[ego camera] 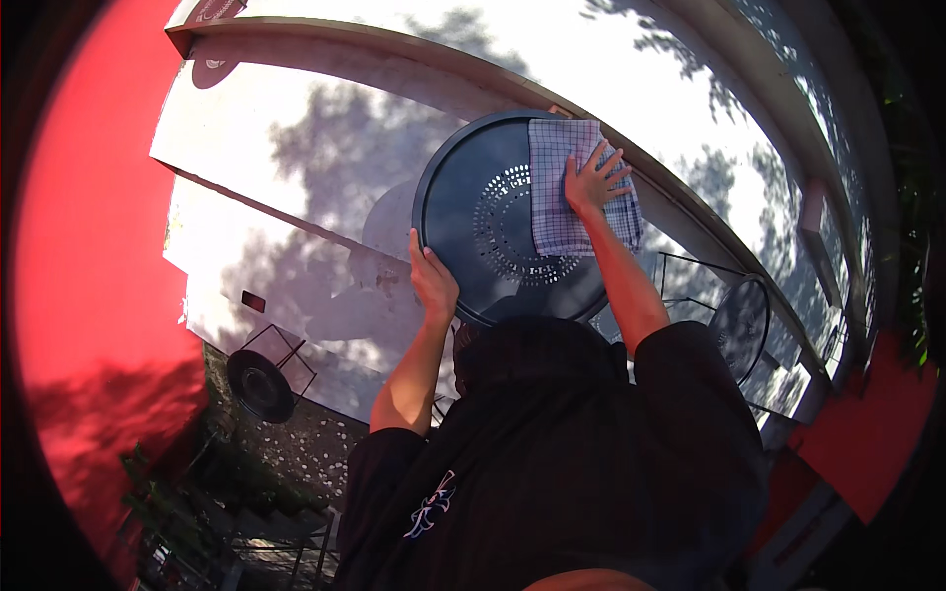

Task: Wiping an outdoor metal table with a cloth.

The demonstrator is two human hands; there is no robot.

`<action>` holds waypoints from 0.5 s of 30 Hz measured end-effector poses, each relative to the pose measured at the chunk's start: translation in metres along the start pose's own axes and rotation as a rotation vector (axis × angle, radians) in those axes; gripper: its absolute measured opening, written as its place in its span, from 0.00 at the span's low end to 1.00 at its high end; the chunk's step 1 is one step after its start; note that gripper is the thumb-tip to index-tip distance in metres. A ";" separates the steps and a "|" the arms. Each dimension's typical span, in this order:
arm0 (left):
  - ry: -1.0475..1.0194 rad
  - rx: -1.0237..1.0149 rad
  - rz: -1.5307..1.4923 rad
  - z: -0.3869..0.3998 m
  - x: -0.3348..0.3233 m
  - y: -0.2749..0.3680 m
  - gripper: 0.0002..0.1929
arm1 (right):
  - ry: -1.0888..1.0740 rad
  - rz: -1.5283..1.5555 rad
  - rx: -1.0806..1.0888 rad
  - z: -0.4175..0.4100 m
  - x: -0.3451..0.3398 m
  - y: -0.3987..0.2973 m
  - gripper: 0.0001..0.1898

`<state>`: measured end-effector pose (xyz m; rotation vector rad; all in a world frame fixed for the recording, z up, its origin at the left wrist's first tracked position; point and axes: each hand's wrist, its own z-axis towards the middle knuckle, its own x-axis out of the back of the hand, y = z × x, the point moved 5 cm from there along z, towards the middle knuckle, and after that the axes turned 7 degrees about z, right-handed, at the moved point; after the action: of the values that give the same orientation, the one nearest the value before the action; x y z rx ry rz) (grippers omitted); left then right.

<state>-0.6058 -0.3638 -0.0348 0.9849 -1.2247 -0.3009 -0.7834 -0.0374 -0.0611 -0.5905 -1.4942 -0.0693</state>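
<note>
A round dark metal tabletop [458,185] with a raised rim and rings of punched holes is right in front of me. My left hand [434,284] grips its rim at the left side. On the tabletop's right part lies a checked cloth [554,188], white with dark lines. My right hand [597,181] rests flat on that cloth, fingers spread. Some of the cloth hangs toward the right rim. What supports the tabletop is mostly hidden by it and by my body.
A round dark stool [260,385] with thin metal legs stands at lower left, near a small dark rectangular object [253,301]. Another round perforated metal table [739,329] is at right. A long concrete ledge [414,44] curves behind. A red wall [96,244] rises at left.
</note>
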 end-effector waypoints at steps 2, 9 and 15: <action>0.030 -0.026 0.002 0.003 0.001 0.009 0.22 | -0.069 -0.020 0.200 0.016 -0.013 -0.051 0.44; -0.007 -0.061 0.103 0.022 -0.011 0.019 0.24 | -0.326 0.080 0.735 -0.083 -0.046 -0.175 0.38; 0.032 -0.080 0.026 0.030 -0.019 0.020 0.24 | -0.317 0.066 0.909 -0.111 -0.001 -0.106 0.34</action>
<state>-0.6456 -0.3535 -0.0317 0.9007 -1.1865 -0.3100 -0.7243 -0.1741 -0.0234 0.0993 -1.6124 0.7499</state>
